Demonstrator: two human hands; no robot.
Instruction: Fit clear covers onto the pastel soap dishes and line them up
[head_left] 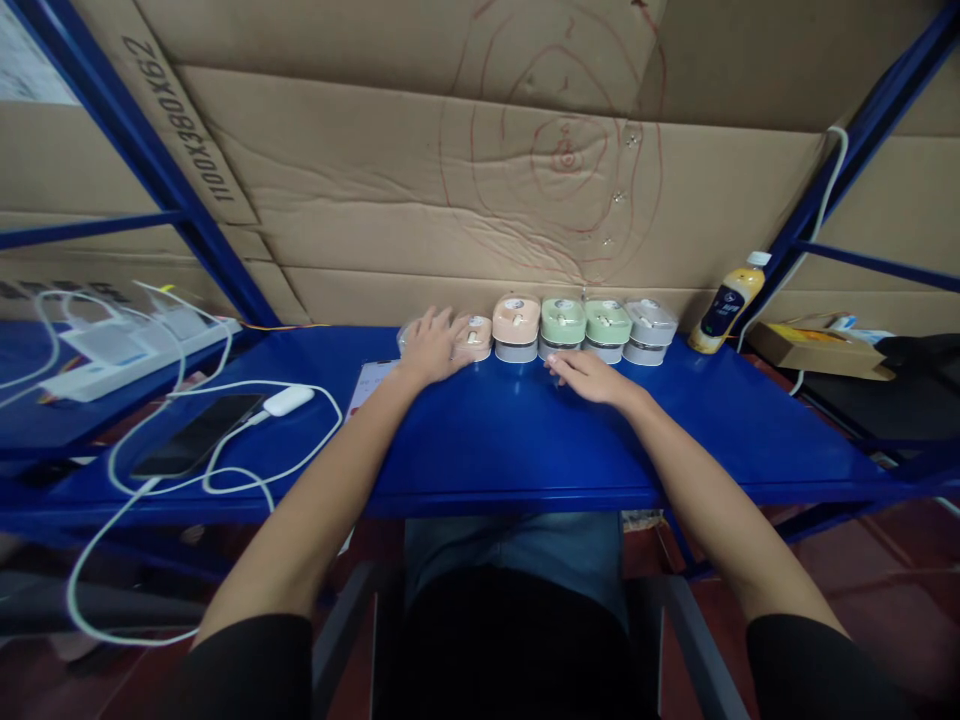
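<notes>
Along the back of the blue table stands a row of small rounded boxes with labels on their lids. My left hand (pixel 433 345) lies over the left end of the row with its fingers spread, partly covering a low peach box (pixel 476 338). To its right are a taller peach box (pixel 516 322), a green box (pixel 562 322), another green box (pixel 608 322) and a grey box (pixel 650 325). In front of the green boxes, my right hand (pixel 589 375) has its fingers curled together. What they may hold is too small to make out.
On the left lie a black phone (pixel 199 437), a white charger (pixel 289 400) with looping cables, and a power strip (pixel 120 355). A bottle (pixel 729 303) and a cardboard box (pixel 817 350) stand right. Blue posts and a cardboard wall (pixel 345 170) enclose the table (pixel 502 450).
</notes>
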